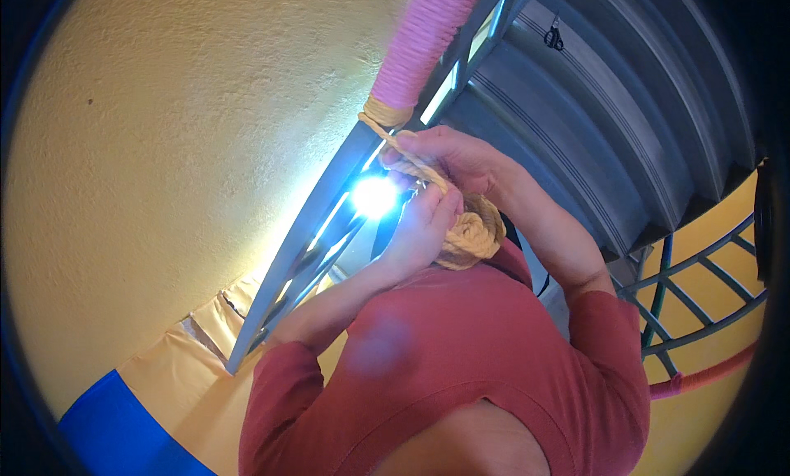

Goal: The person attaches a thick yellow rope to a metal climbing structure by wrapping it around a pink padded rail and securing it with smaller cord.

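A thick yellow rope (424, 170) runs from a few yellow turns (385, 112) around the grey handrail down to my hands. My right hand (461, 157) is closed on this strand, thumb and fingers pinching it just below the rail. Lower and to the left, my left hand (426, 221) has its fingers curled around the rope; their tips are partly hidden. A loose coil of the same rope (473, 237) hangs beside my left hand, against my red shirt. Above the yellow turns, pink cord (424, 44) covers the rail in tight wraps.
The grey railing (284, 270) slants along a rough yellow wall (189, 147), with a bright light behind it. Dark grey stairs (568, 122) rise at the right, and black-handled scissors (554, 37) lie on one step. A curved railing (699, 336) stands at the lower right.
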The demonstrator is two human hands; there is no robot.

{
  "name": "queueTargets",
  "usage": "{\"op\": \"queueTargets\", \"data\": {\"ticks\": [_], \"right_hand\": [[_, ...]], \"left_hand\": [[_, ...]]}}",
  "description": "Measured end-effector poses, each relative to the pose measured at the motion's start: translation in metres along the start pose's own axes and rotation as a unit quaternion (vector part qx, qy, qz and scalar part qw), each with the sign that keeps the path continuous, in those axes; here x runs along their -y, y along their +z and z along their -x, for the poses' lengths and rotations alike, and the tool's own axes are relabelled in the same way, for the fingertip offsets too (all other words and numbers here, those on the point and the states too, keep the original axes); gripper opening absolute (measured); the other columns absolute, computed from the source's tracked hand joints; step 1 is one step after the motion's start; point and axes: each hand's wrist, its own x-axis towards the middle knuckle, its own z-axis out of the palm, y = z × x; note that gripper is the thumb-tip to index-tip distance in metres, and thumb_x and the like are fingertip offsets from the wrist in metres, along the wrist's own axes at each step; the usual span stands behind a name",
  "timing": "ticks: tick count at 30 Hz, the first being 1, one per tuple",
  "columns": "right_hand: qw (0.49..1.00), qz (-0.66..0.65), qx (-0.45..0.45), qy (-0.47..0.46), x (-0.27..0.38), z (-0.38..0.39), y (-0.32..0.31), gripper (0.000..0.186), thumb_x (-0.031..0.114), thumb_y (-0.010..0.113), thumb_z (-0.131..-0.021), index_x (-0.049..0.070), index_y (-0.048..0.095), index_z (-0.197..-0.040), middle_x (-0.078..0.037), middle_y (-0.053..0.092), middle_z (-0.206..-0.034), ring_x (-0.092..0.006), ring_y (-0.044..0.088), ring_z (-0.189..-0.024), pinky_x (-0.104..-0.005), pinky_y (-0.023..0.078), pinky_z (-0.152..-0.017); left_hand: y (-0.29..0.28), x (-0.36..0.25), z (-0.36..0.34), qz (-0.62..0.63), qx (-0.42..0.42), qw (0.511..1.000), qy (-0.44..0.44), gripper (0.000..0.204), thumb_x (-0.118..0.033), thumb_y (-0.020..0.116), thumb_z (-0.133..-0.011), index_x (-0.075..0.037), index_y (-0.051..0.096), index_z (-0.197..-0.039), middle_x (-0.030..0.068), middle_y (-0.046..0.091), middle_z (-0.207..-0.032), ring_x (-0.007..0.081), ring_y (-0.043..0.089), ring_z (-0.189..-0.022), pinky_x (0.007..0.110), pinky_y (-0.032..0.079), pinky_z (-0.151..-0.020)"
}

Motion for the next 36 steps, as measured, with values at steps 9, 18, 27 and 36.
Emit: {"op": "queueTargets", "data": {"ticks": [9, 18, 27, 36], "right_hand": [[0.962, -0.264, 0.043, -0.05, -0.012, -0.026, 0.018, 0.028, 0.021, 0.051, -0.093, -0.003, 0.055, -0.105, 0.002, 0.048, -0.064, -0.007, 0.044, -0.053, -0.0204, 0.038, -0.048], [0.985, -0.075, -0.083, -0.132, -0.036, -0.018, 0.005, 0.022, 0.023, 0.058, -0.09, 0.001, 0.061, -0.089, 0.006, 0.041, -0.057, -0.0036, 0.034, -0.048, -0.0178, 0.023, -0.043], [0.896, 0.224, -0.244, -0.294, -0.035, -0.015, -0.022, 0.023, 0.02, 0.072, -0.077, 0.002, 0.059, -0.082, 0.001, 0.051, -0.065, -0.0073, 0.051, -0.062, -0.0229, 0.043, -0.057], [0.867, 0.227, -0.291, -0.334, -0.034, -0.049, -0.048, 0.022, 0.011, 0.074, -0.074, 0.001, 0.062, -0.088, -0.007, 0.063, -0.077, -0.013, 0.059, -0.072, -0.0289, 0.047, -0.067]], "left_hand": [[-0.025, -0.001, 0.006, 0.052, 0.017, 0.998, -0.038, 0.033, -0.024, 0.039, -0.1, -0.003, 0.051, -0.078, -0.0006, 0.046, -0.061, 0.007, 0.04, -0.055, 0.022, 0.033, -0.053], [-0.042, 0.021, -0.003, 0.061, 0.139, 0.979, -0.133, 0.04, -0.033, 0.036, -0.1, -0.003, 0.052, -0.08, -0.0018, 0.041, -0.059, 0.0071, 0.037, -0.055, 0.021, 0.032, -0.055], [-0.027, 0.018, -0.039, 0.204, 0.078, 0.941, -0.26, 0.034, -0.027, 0.041, -0.098, 0.0, 0.055, -0.083, -0.0019, 0.041, -0.061, 0.0072, 0.04, -0.057, 0.023, 0.033, -0.053], [-0.028, 0.045, -0.066, 0.272, -0.032, 0.934, -0.228, 0.017, -0.02, 0.041, -0.096, -0.01, 0.049, -0.084, -0.0015, 0.045, -0.07, 0.007, 0.042, -0.059, 0.024, 0.039, -0.055]]}}
